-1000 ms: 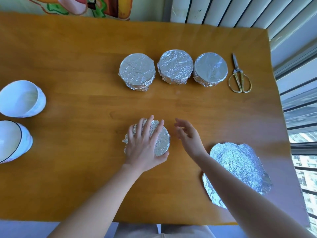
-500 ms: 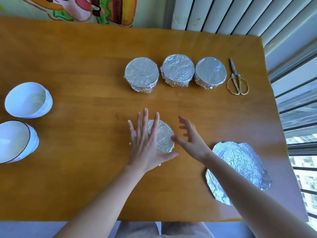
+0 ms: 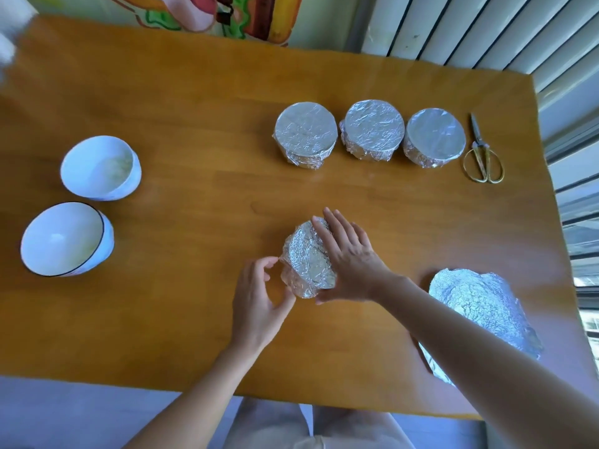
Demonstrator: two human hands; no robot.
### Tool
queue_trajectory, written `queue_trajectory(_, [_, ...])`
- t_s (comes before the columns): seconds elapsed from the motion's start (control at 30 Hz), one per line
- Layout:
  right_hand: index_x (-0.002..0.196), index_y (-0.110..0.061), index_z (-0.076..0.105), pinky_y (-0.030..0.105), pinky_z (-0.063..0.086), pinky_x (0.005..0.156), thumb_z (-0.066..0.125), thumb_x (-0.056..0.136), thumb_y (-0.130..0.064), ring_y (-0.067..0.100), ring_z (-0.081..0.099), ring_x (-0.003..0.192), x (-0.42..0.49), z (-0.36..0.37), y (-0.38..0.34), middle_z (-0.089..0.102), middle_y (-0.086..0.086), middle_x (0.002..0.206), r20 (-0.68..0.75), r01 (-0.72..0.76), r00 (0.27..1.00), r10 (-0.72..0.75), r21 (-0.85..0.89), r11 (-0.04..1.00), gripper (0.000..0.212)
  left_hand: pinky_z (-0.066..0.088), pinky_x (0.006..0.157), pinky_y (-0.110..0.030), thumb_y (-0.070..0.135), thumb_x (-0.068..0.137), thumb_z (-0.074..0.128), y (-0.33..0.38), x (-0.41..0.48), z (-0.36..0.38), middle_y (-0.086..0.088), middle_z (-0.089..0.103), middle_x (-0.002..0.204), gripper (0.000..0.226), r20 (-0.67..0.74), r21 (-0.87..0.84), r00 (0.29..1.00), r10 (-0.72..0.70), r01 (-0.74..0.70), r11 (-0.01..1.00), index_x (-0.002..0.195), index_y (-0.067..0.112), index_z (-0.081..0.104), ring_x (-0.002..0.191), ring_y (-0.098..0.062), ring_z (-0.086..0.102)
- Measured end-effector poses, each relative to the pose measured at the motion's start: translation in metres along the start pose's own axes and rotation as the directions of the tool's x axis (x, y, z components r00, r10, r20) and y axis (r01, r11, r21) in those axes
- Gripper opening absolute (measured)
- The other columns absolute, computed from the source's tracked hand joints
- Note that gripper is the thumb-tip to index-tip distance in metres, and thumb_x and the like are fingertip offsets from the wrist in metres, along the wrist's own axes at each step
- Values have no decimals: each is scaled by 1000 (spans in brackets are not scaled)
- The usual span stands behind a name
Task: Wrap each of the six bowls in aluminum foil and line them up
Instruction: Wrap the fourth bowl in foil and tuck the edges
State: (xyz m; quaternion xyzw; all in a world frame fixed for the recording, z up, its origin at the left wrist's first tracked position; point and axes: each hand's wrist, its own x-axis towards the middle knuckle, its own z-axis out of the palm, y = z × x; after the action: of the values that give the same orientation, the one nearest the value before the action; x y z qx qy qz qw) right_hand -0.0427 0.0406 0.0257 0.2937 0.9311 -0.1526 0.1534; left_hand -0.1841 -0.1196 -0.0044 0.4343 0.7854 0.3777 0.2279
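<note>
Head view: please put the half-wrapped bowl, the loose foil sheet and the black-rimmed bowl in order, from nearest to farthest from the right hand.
1. The half-wrapped bowl: in the centre, touched by the right hand, which lies over it.
2. The loose foil sheet: on the right, beside the right forearm.
3. The black-rimmed bowl: far over on the left side.

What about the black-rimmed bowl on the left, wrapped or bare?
Bare. The black-rimmed bowl shows its open white inside; nothing covers it.

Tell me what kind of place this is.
Likely a home room, not a lab: a wooden table against a white radiator, a cartoon burger picture on the wall, a window alongside.
</note>
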Motion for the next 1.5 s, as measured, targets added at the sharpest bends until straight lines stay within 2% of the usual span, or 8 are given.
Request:
queue_trajectory(0.1, [157,-18,-8,47,6,121,71,51,-81,29,-7,152,1,3,-2,-6,13,164,-29,-27,999,27,-8,1000,146,46,86,-27,41,74,71,5,-5,11,4,54,115,53,-3,56,992,123,-123,991,117,13,55,101,-15,54])
queue_trajectory(0.3, [157,-16,4,48,17,117,68,49,-84,32,6,152,1,8,-5,6,16,164,-63,-70,996,67,-46,996,143,43,74,-25,38,70,85,1,-4,27,8,62,98,51,-60,37,998,15,-13,999,107,18,56,91,-13,58])
queue_trajectory(0.6, [157,-17,7,50,22,115,74,47,-79,32,7,151,2,9,-5,6,15,164,-86,-72,994,67,-64,995,144,52,72,-26,50,81,69,-8,-12,20,17,72,89,31,40,-325,993,-112,119,938,95,22,68,83,-7,65])
queue_trajectory(0.87, [157,-19,5,51,25,113,72,47,-79,33,9,151,2,12,-4,8,16,164,-107,-66,993,57,-78,995,142,50,71,-24,44,84,73,3,-18,23,-3,70,101,44,146,-607,947,-285,313,730,117,23,52,84,-19,68])
queue_trajectory(1.1, [156,-23,-2,52,30,110,70,47,-83,36,14,150,2,15,-1,10,19,163,-119,-45,992,31,-117,992,143,42,54,-16,5,88,69,12,-9,31,-3,71,75,8,232,-728,854,-466,470,499,90,7,61,59,-7,59])
queue_trajectory(1.3, [156,-23,1,52,31,109,71,47,-82,37,14,150,2,16,-1,10,19,163,-134,-40,991,25,-112,993,142,45,60,-23,15,93,68,2,-14,34,1,70,89,8,101,-592,904,-415,390,705,98,13,62,74,-11,63])
queue_trajectory(1.4, [156,-23,2,53,31,109,69,47,-83,37,14,149,2,17,0,10,19,163,-142,-37,990,22,-108,993,141,46,64,-20,46,80,72,-2,-26,31,5,62,104,45,18,-336,980,-197,192,922,114,21,56,87,-15,61])
queue_trajectory(1.5, [156,-23,5,54,34,107,69,47,-84,38,17,149,3,17,0,13,20,162,-154,-31,988,15,-103,994,141,45,63,-21,53,73,74,-2,-23,32,11,63,98,53,0,-221,994,-111,108,969,113,23,57,83,-12,61])
